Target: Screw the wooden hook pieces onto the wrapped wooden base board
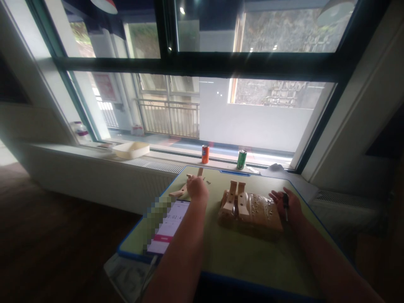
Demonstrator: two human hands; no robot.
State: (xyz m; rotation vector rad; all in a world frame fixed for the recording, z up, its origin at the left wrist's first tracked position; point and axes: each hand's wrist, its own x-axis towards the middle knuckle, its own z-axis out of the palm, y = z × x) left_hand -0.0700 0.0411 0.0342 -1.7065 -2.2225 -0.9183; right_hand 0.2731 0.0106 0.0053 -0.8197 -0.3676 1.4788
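My left hand [198, 188] is at the far left of the green table, over some loose wooden pieces [179, 192]. Its fingers are curled in and partly hidden, so what they grip cannot be made out. Small screw-like bits [208, 182] lie just right of it. A screwdriver [285, 205] with a dark handle hangs tip down in my right hand [294, 206], whose fingertips extend toward the left. Between the hands sits a brown block wrapped in clear plastic [263, 214]. Two notched wooden pieces with dark holes [242, 200] lean on its left part.
A phone showing a timer [166, 225] lies on the blue-edged table [233, 265], left of my forearm. On the windowsill are an orange can [205, 154], a green can [241, 160] and a cream tray [131, 150]. A radiator [94, 176] runs below the sill.
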